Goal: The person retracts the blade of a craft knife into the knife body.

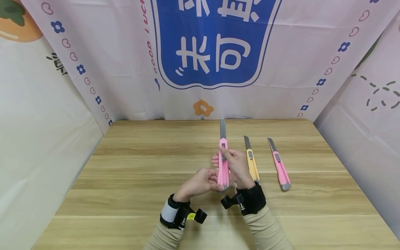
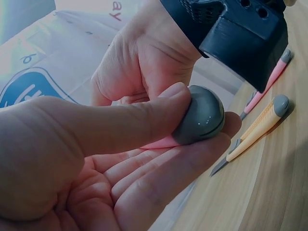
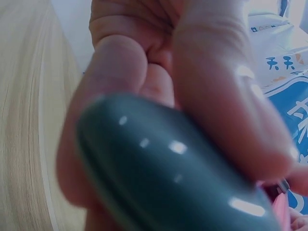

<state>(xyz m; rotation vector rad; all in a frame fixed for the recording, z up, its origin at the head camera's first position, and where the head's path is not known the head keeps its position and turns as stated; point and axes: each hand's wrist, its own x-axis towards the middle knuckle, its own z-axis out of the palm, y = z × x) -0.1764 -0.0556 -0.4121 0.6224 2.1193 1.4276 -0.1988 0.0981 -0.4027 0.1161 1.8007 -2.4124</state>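
Note:
A pink utility knife is held upright in the head view, its blade extended toward the far edge of the table. My left hand pinches the lower end of the handle; the left wrist view shows its thumb and fingers on the grey end cap. Higher on the handle, my right hand grips the knife, with its thumb on the front near the slider. In the right wrist view the same cap looms close and blurred.
Right of my hands, a yellow utility knife lies on the wooden table, partly hidden by the right wrist. Farther right lies another pink utility knife. Both have blades out, pointing away. A printed cloth hangs behind.

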